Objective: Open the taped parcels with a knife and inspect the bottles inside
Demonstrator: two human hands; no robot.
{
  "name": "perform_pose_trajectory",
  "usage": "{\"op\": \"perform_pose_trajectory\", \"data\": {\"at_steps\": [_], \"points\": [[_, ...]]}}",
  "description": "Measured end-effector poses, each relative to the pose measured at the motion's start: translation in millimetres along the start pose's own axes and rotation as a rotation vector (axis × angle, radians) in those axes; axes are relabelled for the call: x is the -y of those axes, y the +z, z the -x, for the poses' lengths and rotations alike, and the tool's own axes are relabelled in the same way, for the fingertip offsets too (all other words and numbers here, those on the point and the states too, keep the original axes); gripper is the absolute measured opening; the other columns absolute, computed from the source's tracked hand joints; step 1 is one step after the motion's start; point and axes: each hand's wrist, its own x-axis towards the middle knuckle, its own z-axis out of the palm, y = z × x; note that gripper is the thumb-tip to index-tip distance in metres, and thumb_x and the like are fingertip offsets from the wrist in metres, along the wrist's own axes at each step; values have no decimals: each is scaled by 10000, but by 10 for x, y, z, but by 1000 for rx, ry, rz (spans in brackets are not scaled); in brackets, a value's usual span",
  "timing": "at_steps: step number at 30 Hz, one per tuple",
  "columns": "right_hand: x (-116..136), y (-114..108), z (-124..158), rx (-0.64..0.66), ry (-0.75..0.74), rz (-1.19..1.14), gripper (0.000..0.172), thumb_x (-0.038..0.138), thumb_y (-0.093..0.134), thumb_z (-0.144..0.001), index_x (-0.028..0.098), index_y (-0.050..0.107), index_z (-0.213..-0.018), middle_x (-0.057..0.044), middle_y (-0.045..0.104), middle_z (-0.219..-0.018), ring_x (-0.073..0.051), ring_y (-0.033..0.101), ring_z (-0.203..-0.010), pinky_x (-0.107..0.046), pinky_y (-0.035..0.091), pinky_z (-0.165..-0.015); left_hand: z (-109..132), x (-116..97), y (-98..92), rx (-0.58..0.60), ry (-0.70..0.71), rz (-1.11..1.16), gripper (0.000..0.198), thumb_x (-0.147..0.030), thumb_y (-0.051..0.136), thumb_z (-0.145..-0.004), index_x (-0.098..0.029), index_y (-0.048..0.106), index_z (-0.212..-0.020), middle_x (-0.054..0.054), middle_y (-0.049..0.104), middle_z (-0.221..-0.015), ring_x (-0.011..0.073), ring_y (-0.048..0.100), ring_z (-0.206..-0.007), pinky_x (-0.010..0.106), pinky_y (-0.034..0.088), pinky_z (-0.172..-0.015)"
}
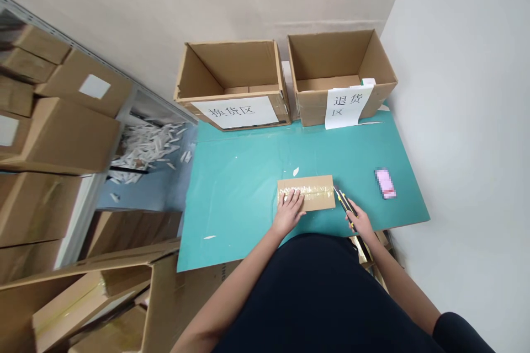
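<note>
A small flat cardboard parcel (306, 192), sealed with clear tape, lies on the teal table (240, 187) close to the near edge. My left hand (287, 211) rests flat on its left end, fingers spread. My right hand (359, 222) is closed round the handle of a black and yellow utility knife (344, 202). The knife's tip points at the parcel's right end.
Two open cardboard boxes (232, 80) (339, 71) with paper labels stand at the table's far edge. A small pink object (385, 183) lies at the right. Stacked cartons (53, 138) fill shelves at the left, with paper scraps (144, 146) on the floor. A white wall (467, 121) borders the right.
</note>
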Motion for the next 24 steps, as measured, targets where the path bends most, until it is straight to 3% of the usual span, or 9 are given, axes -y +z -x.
{"op": "perform_pose_trajectory", "data": {"at_steps": [14,24], "points": [[-45,73,102,-27,30,48,743,437,652,-787,228,491,-1482,48,600,-654,-84,470,-386,-188,354,-325,-1,-36,-7,24,-28,39,580,-373,545,-962,-239,420,-1512,129,428,-1566,326,291,-1501,590,135,-1238],[94,-105,156,70,27,137,709,397,625,-812,227,486,-1487,68,563,-611,-78,452,-381,-186,364,-340,-6,-39,-6,32,-24,27,571,-362,539,-959,-227,434,-1504,137,433,-1561,333,305,-1494,597,147,-1231]]}}
